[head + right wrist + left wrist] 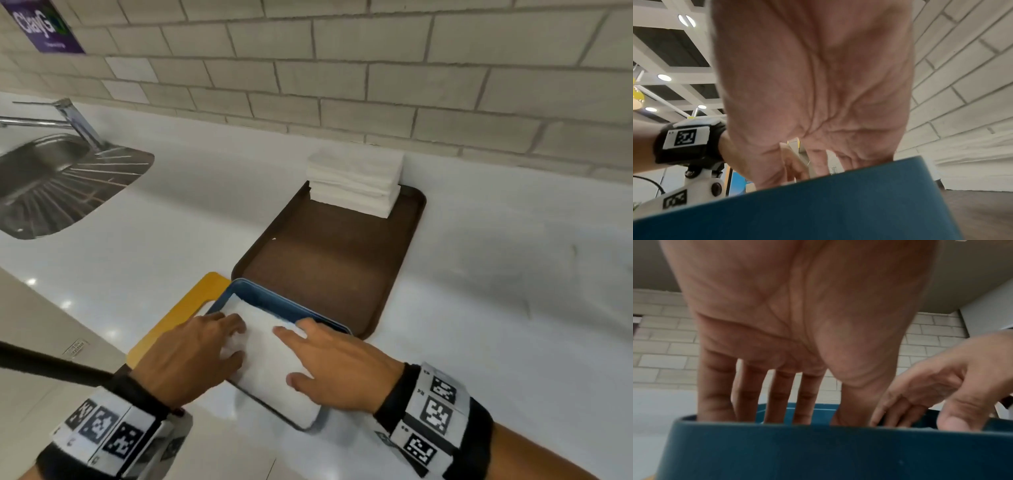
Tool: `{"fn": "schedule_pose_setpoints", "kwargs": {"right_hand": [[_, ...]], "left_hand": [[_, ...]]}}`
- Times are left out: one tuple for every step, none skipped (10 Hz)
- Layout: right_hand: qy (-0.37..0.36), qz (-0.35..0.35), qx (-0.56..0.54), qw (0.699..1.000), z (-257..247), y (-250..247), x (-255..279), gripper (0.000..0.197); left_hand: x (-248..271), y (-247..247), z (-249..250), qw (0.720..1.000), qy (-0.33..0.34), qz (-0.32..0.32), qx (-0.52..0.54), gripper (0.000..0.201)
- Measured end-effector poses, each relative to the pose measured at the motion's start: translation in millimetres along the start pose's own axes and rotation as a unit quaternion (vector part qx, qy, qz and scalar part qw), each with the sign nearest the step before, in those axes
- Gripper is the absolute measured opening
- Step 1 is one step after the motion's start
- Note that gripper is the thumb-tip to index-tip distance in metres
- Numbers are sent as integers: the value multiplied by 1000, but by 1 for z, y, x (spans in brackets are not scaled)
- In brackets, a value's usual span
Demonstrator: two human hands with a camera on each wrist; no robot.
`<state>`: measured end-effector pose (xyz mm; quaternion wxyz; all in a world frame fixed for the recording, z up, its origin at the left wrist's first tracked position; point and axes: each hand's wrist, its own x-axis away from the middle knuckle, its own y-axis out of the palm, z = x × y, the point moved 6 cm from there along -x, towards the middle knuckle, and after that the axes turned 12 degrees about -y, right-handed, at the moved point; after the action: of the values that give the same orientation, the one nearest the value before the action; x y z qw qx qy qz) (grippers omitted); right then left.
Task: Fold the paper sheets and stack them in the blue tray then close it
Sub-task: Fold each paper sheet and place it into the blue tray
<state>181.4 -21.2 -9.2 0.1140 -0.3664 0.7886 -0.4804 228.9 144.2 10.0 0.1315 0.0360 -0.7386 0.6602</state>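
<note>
The white counter [479, 274] carried everything; a steel sink [44, 185] was let into its far left end, and a brown tray [329, 267] lay toward the back wall with a stack of paper sheets [354, 183] at its far edge. At the counter's near edge the blue tray [274, 301] sat partly over a yellow board [178, 315] and just touching the brown tray's near corner; a folded sheet [270, 356] lay inside it. The left hand [191, 356] rested on the sheet's left side, fingers spread and fairly straight, gripping nothing; the right hand [335, 366] pressed the right side, likewise flat and unclenched.

The step in hand looked to be settling the sheet; it would go best with even pressure from both palms, smoothing outward so the edges lay square within the walls, leaving room for more.

The head view alone showed the sheet and the waiting stack; the left wrist view showed fingers [715, 386] dipping behind the tray's wall; the right wrist view showed mostly palm, with no paper discernible.
</note>
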Motion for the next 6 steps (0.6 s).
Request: {"fn": "schedule_pose_setpoints", "kwargs": {"right_hand": [[-31,52,-24,998,-5,-11,18,51],[-62,182,-79,978,0,-40,60,46],[-10,292,-120,949,48,-66,136,37],[162,278,-95,942,138,-62,237,40],[381,214,-3,900,230,-47,352,46],[499,177,6,849,288,-41,433,52]], "left_hand": [[-1,-5,-4,999,-21,8,30,29],[-5,-26,-9,992,-52,83,77,33],[-38,-17,-24,981,25,190,7,30],[-63,-27,52,981,116,124,96,46],[-11,-94,208,975,132,50,169,28],[6,-97,333,957,221,27,188,15]]}}
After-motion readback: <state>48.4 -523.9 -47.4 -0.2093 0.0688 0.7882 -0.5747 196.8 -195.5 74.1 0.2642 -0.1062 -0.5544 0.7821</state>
